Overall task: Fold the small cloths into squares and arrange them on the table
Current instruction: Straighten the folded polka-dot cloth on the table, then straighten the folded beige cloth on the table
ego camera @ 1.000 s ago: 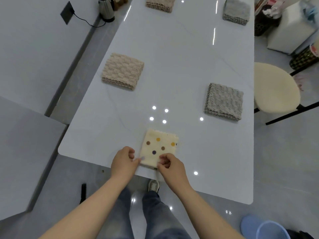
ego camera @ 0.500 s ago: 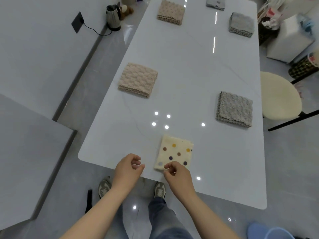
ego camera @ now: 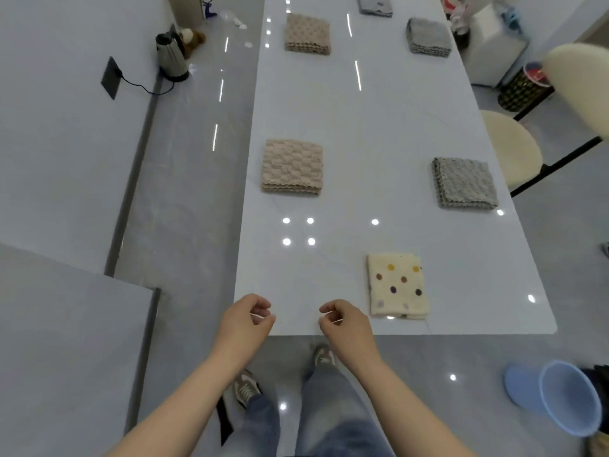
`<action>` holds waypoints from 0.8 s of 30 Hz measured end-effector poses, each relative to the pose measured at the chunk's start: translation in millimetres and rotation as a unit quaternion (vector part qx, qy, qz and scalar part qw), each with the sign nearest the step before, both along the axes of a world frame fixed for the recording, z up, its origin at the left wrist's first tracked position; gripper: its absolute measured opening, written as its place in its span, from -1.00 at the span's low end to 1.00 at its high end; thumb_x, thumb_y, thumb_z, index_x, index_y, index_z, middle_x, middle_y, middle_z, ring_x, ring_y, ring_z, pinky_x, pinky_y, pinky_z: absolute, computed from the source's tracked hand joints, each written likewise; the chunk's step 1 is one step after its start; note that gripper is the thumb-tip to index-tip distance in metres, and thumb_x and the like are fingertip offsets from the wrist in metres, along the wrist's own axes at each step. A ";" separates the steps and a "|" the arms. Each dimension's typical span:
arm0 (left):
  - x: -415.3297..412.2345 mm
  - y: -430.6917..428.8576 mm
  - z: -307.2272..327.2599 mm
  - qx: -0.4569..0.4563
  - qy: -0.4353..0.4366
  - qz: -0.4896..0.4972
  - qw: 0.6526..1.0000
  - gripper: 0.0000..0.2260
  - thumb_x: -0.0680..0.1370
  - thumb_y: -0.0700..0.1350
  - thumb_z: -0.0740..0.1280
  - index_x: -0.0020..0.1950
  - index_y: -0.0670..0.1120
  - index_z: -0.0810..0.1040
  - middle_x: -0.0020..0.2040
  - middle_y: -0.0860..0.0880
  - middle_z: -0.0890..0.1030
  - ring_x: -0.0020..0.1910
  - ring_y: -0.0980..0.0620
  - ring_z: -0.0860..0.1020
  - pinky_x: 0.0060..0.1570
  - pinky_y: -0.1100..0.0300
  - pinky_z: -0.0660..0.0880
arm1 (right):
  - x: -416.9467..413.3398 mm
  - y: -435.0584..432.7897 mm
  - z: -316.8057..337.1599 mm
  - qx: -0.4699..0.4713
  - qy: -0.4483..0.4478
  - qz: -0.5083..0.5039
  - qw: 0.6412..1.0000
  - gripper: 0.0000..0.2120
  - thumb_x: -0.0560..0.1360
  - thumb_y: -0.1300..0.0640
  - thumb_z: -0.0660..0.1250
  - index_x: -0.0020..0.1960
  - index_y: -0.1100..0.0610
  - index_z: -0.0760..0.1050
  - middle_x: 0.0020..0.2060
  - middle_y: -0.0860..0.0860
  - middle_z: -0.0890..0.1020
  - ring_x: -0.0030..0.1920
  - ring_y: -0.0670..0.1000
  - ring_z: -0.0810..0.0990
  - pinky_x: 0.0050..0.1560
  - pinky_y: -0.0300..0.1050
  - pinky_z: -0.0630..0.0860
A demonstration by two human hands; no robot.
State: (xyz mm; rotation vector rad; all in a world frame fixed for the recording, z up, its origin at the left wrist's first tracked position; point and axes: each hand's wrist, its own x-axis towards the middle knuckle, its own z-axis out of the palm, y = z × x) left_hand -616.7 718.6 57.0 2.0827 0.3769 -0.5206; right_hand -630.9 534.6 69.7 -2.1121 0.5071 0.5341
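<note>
A cream cloth with coloured dots [ego camera: 397, 285] lies folded into a square near the front edge of the white table [ego camera: 362, 127]. My right hand [ego camera: 346, 319] hovers just left of it, apart from it, fingers curled and holding nothing. My left hand [ego camera: 247, 319] is at the table's front left corner, also loosely curled and empty. Folded beige cloths lie at mid left [ego camera: 292, 166] and far left [ego camera: 307, 34]. Folded grey cloths lie at mid right [ego camera: 464, 183], far right [ego camera: 428, 36] and at the far end [ego camera: 375, 4].
A cream stool [ego camera: 509, 146] stands by the table's right side. A blue bucket [ego camera: 566, 397] sits on the floor at lower right. A kettle [ego camera: 171, 57] stands on the floor by the left wall. My feet are under the table's front edge.
Both hands have let go of the dotted cloth and drawn back toward the table's front edge. The view has shifted left, so the cloth now lies to the right of my hands.
</note>
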 end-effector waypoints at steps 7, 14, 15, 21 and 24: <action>42.0 8.5 8.0 -0.007 -0.003 -0.073 0.997 -0.93 0.51 -0.19 0.33 -0.02 -0.06 0.53 -0.11 0.03 0.57 -0.22 0.13 0.51 -0.27 0.37 0.39 | 20.7 11.8 1.4 -0.007 0.004 -0.046 0.999 -0.83 0.49 0.22 0.25 0.04 0.06 0.53 -0.23 -0.08 0.54 -0.28 -0.14 0.48 -0.32 -0.38 0.35; 100.5 15.5 14.6 0.033 -0.014 -0.140 0.990 -0.93 0.52 -0.14 0.31 -0.02 -0.01 0.53 -0.11 0.11 0.56 -0.18 0.15 0.52 -0.21 0.34 0.44 | 69.9 23.6 -4.4 0.008 -0.007 -0.075 0.997 -0.83 0.51 0.18 0.27 0.07 0.04 0.52 -0.18 -0.10 0.54 -0.19 -0.17 0.50 -0.30 -0.42 0.32; 107.6 16.5 15.1 0.034 -0.014 -0.145 0.989 -0.93 0.52 -0.15 0.31 -0.02 -0.02 0.53 -0.12 0.11 0.56 -0.18 0.15 0.52 -0.21 0.34 0.44 | 74.5 25.6 -4.6 0.010 -0.006 -0.077 0.997 -0.83 0.51 0.18 0.27 0.07 0.04 0.52 -0.18 -0.10 0.54 -0.20 -0.17 0.50 -0.30 -0.42 0.32; 144.7 16.0 12.3 0.035 -0.004 -0.176 0.984 -0.92 0.52 -0.15 0.31 -0.02 -0.01 0.54 -0.12 0.11 0.56 -0.19 0.16 0.51 -0.26 0.36 0.40 | 91.4 34.6 -6.4 0.015 0.010 -0.115 0.993 -0.84 0.51 0.16 0.27 0.07 0.05 0.53 -0.19 -0.11 0.53 -0.21 -0.17 0.49 -0.30 -0.42 0.32; 167.9 16.6 10.1 0.028 -0.005 -0.209 0.977 -0.93 0.51 -0.16 0.32 -0.04 -0.01 0.54 -0.15 0.11 0.57 -0.22 0.17 0.51 -0.26 0.34 0.42 | 100.4 43.4 -7.1 0.018 0.016 -0.156 0.987 -0.84 0.51 0.16 0.28 0.07 0.05 0.53 -0.19 -0.10 0.53 -0.22 -0.16 0.49 -0.30 -0.41 0.33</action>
